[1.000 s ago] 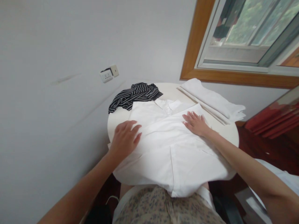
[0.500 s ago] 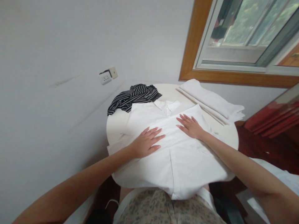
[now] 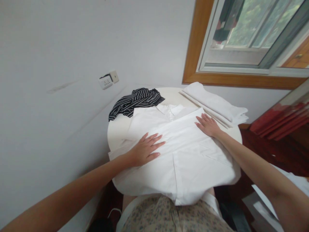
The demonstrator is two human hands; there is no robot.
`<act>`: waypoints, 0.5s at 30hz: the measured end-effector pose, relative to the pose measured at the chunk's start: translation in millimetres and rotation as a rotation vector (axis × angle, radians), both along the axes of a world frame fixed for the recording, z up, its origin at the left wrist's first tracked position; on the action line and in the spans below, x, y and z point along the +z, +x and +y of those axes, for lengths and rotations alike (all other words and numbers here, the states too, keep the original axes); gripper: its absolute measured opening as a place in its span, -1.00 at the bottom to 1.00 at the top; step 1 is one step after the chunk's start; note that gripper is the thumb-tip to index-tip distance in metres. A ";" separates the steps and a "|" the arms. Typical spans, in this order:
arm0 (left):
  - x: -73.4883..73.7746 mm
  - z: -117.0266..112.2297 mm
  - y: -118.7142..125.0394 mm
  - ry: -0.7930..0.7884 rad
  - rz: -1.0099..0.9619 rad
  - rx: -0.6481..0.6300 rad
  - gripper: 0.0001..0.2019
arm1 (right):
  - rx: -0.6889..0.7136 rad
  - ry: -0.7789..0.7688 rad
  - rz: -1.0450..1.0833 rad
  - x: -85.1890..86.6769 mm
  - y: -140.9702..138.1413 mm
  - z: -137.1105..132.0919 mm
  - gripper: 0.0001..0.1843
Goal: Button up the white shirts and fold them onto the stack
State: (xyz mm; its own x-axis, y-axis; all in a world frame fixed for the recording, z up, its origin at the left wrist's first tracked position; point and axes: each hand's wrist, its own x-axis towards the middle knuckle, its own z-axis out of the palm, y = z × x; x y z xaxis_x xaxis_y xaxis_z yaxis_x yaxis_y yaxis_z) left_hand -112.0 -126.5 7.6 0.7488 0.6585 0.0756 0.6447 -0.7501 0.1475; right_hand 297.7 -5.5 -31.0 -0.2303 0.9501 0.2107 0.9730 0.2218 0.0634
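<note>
A white shirt (image 3: 166, 170) lies spread over the round white table, its collar toward the wall and its lower edge hanging over the near rim. My left hand (image 3: 145, 149) rests flat on the shirt's left middle part, fingers spread. Farther right, my right hand (image 3: 208, 125) lies flat near the shirt's right edge, fingers stretched out. Neither hand grips the cloth. One side of the shirt is folded across toward the middle, leaving a long edge that runs below the collar.
Behind the shirt, a crumpled black-and-white striped garment (image 3: 136, 101) lies on the table (image 3: 113, 132). Folded white clothes (image 3: 213, 103) are stacked at the back right. The wall has a socket (image 3: 105, 82); a wood-framed window (image 3: 189, 69) is at right. Red cloth (image 3: 277, 122) hangs beyond the table.
My right hand has slid right across the shirt, toward its right edge. My left hand has stayed nearly in place. The view has shifted slightly.
</note>
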 end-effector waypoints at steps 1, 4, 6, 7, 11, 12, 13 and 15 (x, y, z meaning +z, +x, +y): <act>2.3 2.3 3.0 0.004 -0.001 -0.005 -0.48 | -0.002 0.016 -0.008 1.5 -1.3 4.5 -0.31; 13.3 17.3 28.8 0.022 -0.015 -0.072 -0.46 | -0.011 0.039 -0.013 6.3 -12.7 26.0 -0.26; 19.2 33.0 56.7 0.027 -0.023 -0.149 -0.45 | -0.026 0.008 -0.006 8.2 -25.9 42.0 -0.26; 20.1 41.5 71.4 0.026 -0.021 -0.189 -0.44 | -0.039 -0.011 -0.003 8.4 -33.0 48.7 -0.26; 8.3 68.1 111.8 0.026 0.011 -0.234 -0.42 | -0.104 -0.023 0.038 3.7 -50.8 61.4 -0.27; 3.7 71.4 114.9 0.015 0.006 -0.231 -0.43 | -0.105 -0.015 0.053 1.7 -50.6 61.8 -0.26; -0.4 73.2 115.5 0.001 -0.002 -0.230 -0.42 | -0.098 -0.013 0.065 -0.3 -48.7 61.8 -0.26; -5.6 73.4 112.3 -0.028 -0.022 -0.233 -0.41 | -0.073 -0.031 0.078 -3.5 -41.8 62.1 -0.26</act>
State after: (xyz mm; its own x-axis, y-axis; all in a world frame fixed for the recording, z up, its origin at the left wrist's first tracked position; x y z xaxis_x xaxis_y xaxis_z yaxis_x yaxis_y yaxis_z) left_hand 0.3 -53.2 2.0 0.8793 0.4698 0.0777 0.4508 -0.8738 0.1823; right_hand 255.9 56.7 -34.5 -0.1445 0.9700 0.1955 0.9884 0.1509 -0.0185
